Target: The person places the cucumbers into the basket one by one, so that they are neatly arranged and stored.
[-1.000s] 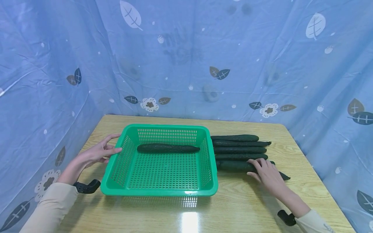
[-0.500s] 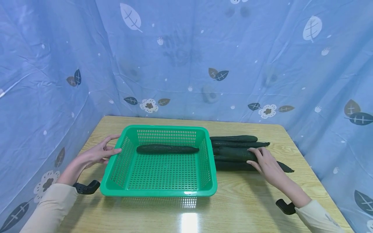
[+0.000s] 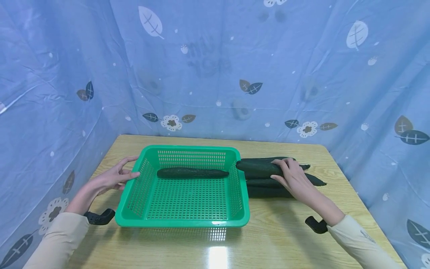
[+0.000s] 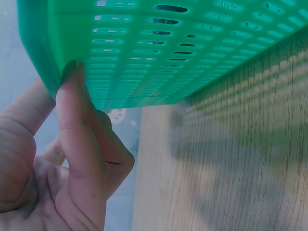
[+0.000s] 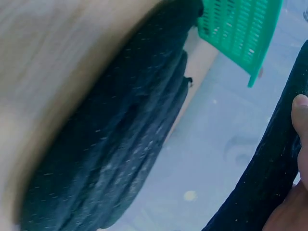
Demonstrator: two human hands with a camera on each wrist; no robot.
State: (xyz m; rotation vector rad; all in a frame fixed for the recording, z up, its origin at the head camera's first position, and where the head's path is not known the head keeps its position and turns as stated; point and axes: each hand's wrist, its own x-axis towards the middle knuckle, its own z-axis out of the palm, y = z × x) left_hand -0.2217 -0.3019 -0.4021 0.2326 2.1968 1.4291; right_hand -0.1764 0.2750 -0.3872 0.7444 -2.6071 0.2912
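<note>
Green rectangular plastic basket (image 3: 183, 223) on pale wooden table (image 3: 268, 235), one long dark-green cucumber (image 3: 193, 173) inside toward the back, dark-green cucumber pile (image 3: 267, 191) right of the basket, blue patterned cloth curtain (image 3: 208, 82) behind.

Basket (image 3: 183, 223): bright green, patterned with rows of slots. Cucumbers (image 3: 256, 170): deep green, near black. Desk (image 3: 285, 233): yellowish tan, streaked with wood grain. Curtain (image 3: 208, 74): blue, bears white, brown and slate leaves, white flowers with brown centres. Sleeves (image 3: 55, 239): cream. Wrist mounts (image 3: 99, 217): black.

Curtains (image 3: 215, 82) (blue, leaf-printed) enclose the table (image 3: 268, 235), booth-like.
</note>
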